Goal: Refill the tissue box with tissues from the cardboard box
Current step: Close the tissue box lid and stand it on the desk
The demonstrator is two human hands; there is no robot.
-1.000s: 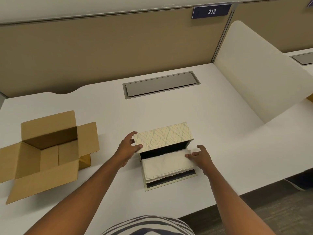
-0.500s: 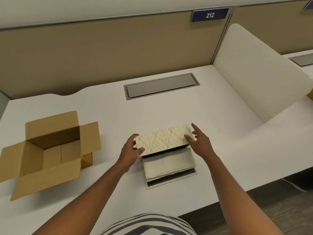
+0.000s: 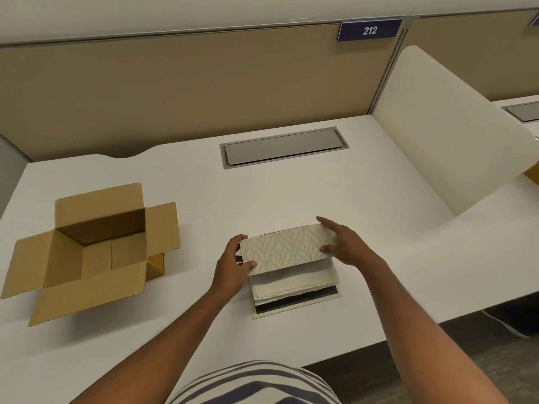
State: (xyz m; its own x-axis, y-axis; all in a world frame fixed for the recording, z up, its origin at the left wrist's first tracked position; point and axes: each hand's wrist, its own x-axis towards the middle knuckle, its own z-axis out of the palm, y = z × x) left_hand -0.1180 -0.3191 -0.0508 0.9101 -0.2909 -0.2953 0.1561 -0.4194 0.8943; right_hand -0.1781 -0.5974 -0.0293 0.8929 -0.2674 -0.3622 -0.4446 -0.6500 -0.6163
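The tissue box lies in two parts near the desk's front edge. Its cream cover with a leaf pattern (image 3: 287, 249) is tilted above the flat base (image 3: 297, 308). A stack of white tissues (image 3: 291, 285) rests on that base, partly under the cover. My left hand (image 3: 234, 265) grips the cover's left end. My right hand (image 3: 345, 246) grips its right end, fingers over the far edge. The brown cardboard box (image 3: 96, 255) stands open at the left, and no tissues show inside it.
The white desk (image 3: 320, 196) has a grey cable hatch (image 3: 284, 147) at the back centre. A tan partition (image 3: 180, 88) runs behind it. A cream curved divider (image 3: 443, 141) rises on the right. The desk's front edge runs just below the tissue box base.
My right hand left the tissue stack and took the cover's right end. The cover has tipped down and forward over the tissues. My left hand stayed on the cover's left end.
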